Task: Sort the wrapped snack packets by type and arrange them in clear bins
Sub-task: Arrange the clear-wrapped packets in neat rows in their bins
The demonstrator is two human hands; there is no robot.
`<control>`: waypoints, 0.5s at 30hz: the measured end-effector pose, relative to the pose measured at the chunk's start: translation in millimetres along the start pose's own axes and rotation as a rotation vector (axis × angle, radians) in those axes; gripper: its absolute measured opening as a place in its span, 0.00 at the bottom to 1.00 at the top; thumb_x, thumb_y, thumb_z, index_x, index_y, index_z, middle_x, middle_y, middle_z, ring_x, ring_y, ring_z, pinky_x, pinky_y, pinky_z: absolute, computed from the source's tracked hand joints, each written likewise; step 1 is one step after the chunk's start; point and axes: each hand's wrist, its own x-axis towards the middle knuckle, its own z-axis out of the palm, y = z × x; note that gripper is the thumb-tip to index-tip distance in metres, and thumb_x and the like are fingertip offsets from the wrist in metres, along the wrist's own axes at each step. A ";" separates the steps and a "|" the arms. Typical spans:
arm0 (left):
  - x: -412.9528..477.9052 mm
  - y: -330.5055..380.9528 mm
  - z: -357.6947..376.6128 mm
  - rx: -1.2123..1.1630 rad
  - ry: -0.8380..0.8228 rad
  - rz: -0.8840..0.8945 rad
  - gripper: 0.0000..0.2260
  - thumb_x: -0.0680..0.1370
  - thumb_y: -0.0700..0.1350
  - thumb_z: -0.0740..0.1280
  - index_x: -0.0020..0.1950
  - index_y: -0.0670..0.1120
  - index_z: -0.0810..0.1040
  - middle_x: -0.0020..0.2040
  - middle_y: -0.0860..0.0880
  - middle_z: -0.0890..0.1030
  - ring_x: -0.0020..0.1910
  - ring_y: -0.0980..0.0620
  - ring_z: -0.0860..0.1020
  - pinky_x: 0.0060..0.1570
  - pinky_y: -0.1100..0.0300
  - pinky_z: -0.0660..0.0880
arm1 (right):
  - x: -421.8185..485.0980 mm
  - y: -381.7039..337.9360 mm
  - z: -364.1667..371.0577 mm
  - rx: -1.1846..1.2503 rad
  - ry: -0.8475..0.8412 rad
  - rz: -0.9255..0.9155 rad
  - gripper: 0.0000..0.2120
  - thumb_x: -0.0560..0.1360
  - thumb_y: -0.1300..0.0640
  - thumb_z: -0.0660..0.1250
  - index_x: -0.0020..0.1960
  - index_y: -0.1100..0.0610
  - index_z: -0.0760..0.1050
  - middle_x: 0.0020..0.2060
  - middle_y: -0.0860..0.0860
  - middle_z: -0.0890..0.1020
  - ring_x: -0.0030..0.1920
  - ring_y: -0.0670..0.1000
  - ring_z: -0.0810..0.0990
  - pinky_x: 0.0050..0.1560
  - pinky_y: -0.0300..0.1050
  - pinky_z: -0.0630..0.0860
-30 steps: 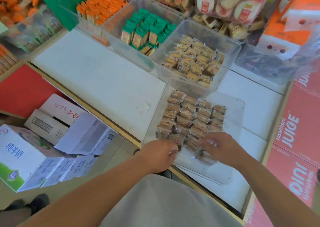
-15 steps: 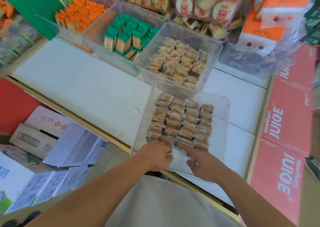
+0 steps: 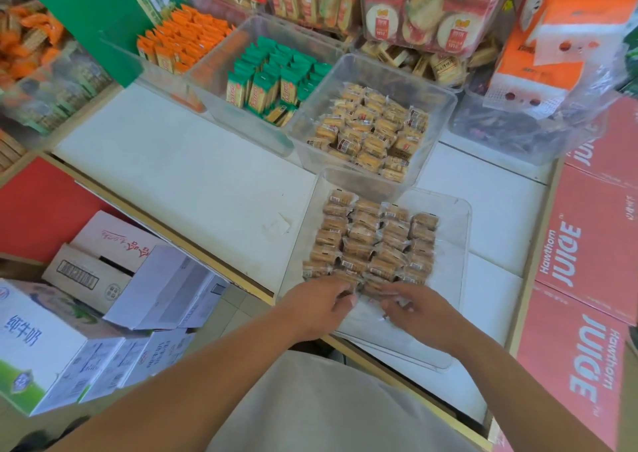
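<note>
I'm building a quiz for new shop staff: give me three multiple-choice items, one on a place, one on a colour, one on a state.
1. Where do the green packets stand?
A. Between the orange packets and the loose tan packets
B. On the floor
C. Nearest the person

2. What colour are the JUICE cartons?
A. Blue
B. Red
C. Black

3. How do the brown packets lie in the nearest bin?
A. Loose heap
B. Neat rows
C. Spilled on the table

Answers: 1 A, orange is left of them and tan right; 2 B, red faces with white lettering; 3 B, they line up side by side.
</note>
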 end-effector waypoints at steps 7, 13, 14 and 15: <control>-28.6 -32.2 -15.4 0.122 0.671 -0.057 0.20 0.79 0.48 0.71 0.70 0.44 0.77 0.67 0.44 0.77 0.64 0.43 0.74 0.60 0.48 0.77 | -26.6 8.3 11.0 0.060 0.567 -0.126 0.12 0.78 0.55 0.71 0.61 0.49 0.81 0.62 0.47 0.81 0.64 0.51 0.77 0.59 0.41 0.76; -26.9 -30.3 -8.1 -0.011 0.437 -0.225 0.35 0.81 0.38 0.66 0.84 0.45 0.52 0.68 0.44 0.76 0.63 0.47 0.76 0.63 0.53 0.77 | -17.2 3.6 8.7 -0.127 0.608 -0.293 0.18 0.73 0.53 0.77 0.61 0.54 0.82 0.66 0.52 0.79 0.67 0.56 0.76 0.61 0.51 0.77; -26.7 -31.4 -8.7 -0.001 0.423 -0.224 0.36 0.80 0.35 0.65 0.84 0.45 0.52 0.69 0.45 0.75 0.64 0.48 0.75 0.63 0.54 0.77 | -17.4 -2.3 6.5 -0.096 0.527 -0.290 0.17 0.73 0.49 0.76 0.61 0.51 0.82 0.62 0.47 0.80 0.63 0.50 0.78 0.58 0.44 0.77; -26.8 -30.3 -8.3 0.001 0.398 -0.211 0.37 0.79 0.33 0.65 0.84 0.46 0.52 0.69 0.46 0.75 0.64 0.48 0.75 0.63 0.54 0.77 | -18.4 -7.5 5.7 -0.067 0.435 -0.269 0.17 0.74 0.45 0.74 0.61 0.47 0.82 0.59 0.41 0.81 0.59 0.44 0.79 0.57 0.36 0.76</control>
